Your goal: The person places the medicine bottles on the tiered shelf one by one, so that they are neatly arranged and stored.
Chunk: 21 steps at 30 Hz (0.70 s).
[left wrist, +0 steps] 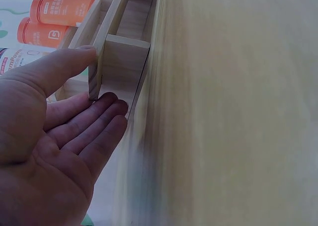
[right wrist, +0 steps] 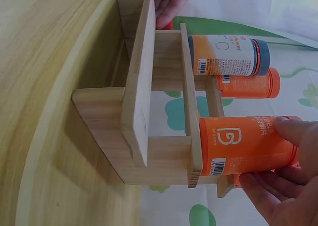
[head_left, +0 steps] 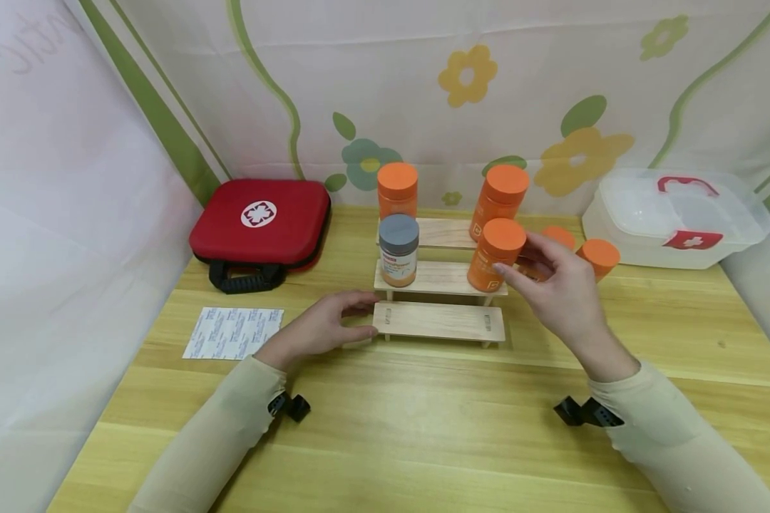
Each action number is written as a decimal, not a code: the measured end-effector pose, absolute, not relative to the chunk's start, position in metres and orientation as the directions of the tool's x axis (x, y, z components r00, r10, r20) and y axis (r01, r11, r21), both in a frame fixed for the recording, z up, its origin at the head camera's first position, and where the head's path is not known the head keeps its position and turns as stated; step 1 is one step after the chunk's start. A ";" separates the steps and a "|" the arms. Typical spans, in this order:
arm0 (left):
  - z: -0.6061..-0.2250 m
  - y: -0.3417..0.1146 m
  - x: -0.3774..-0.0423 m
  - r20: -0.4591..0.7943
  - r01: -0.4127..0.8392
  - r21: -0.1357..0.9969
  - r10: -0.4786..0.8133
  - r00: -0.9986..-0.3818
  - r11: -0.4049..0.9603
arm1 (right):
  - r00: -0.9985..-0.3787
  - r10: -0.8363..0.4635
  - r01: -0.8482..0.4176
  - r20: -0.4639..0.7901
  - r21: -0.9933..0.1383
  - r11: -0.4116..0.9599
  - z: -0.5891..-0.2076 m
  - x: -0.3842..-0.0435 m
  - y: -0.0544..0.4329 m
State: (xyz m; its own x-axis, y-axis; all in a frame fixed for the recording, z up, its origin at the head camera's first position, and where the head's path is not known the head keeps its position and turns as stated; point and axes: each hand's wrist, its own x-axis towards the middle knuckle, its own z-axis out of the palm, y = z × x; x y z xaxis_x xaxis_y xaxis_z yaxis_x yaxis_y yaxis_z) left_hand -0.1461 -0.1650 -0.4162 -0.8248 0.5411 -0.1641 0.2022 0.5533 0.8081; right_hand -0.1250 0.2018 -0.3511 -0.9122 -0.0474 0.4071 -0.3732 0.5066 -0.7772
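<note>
A three-step wooden rack (head_left: 439,320) stands on the table. My right hand (head_left: 567,285) holds an orange bottle (head_left: 495,260) from its right side, and the bottle stands upright at the right end of the middle step. My left hand (head_left: 324,324) grips the left end of the lowest step, thumb (left wrist: 74,62) and index finger on opposite edges. A grey-lidded bottle (head_left: 398,256) stands at the left of the middle step. On the top step stand another orange bottle (head_left: 398,189) at the left and a third orange bottle (head_left: 502,199) at the right.
Behind my right hand, partly hidden, are two more orange-lidded bottles, one with its lid (head_left: 599,255) showing. A clear box (head_left: 674,214) with red clasps stands back right. A red first-aid case (head_left: 263,221) lies back left, with a printed white sheet (head_left: 234,333) before it.
</note>
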 end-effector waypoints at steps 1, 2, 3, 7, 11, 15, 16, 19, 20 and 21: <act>-0.416 -0.165 -0.146 -0.164 0.202 0.808 0.540 -0.825 0.554 | -0.912 -0.051 -0.373 0.406 -0.774 0.512 -0.352 -0.125 0.202; -0.416 -0.165 -0.146 -0.164 0.202 0.807 0.540 -0.825 0.554 | -0.911 -0.053 -0.376 0.409 -0.769 0.517 -0.352 -0.125 0.202; -0.416 -0.165 -0.146 -0.164 0.203 0.806 0.541 -0.825 0.555 | -0.910 -0.055 -0.378 0.411 -0.766 0.520 -0.353 -0.125 0.202; -0.415 -0.165 -0.146 -0.165 0.207 0.803 0.542 -0.824 0.559 | -0.906 -0.056 -0.384 0.420 -0.758 0.528 -0.354 -0.126 0.202; -0.415 -0.166 -0.146 -0.164 0.206 0.804 0.542 -0.824 0.558 | -0.907 -0.052 -0.378 0.418 -0.753 0.539 -0.355 -0.125 0.202; -0.416 -0.166 -0.146 -0.162 0.208 0.806 0.544 -0.823 0.554 | -0.911 -0.053 -0.375 0.409 -0.766 0.522 -0.357 -0.124 0.204; -0.416 -0.165 -0.146 -0.163 0.207 0.806 0.545 -0.823 0.554 | -0.911 -0.052 -0.377 0.410 -0.772 0.512 -0.357 -0.123 0.205; -0.416 -0.165 -0.146 -0.167 0.207 0.805 0.546 -0.821 0.557 | -0.901 -0.052 -0.401 0.431 -0.781 0.479 -0.357 -0.121 0.208; -0.416 -0.165 -0.146 -0.169 0.204 0.805 0.544 -0.822 0.557 | -0.896 -0.051 -0.412 0.441 -0.782 0.467 -0.357 -0.120 0.210; -0.415 -0.165 -0.146 -0.170 0.202 0.805 0.543 -0.822 0.558 | -0.890 -0.050 -0.422 0.453 -0.780 0.462 -0.356 -0.119 0.211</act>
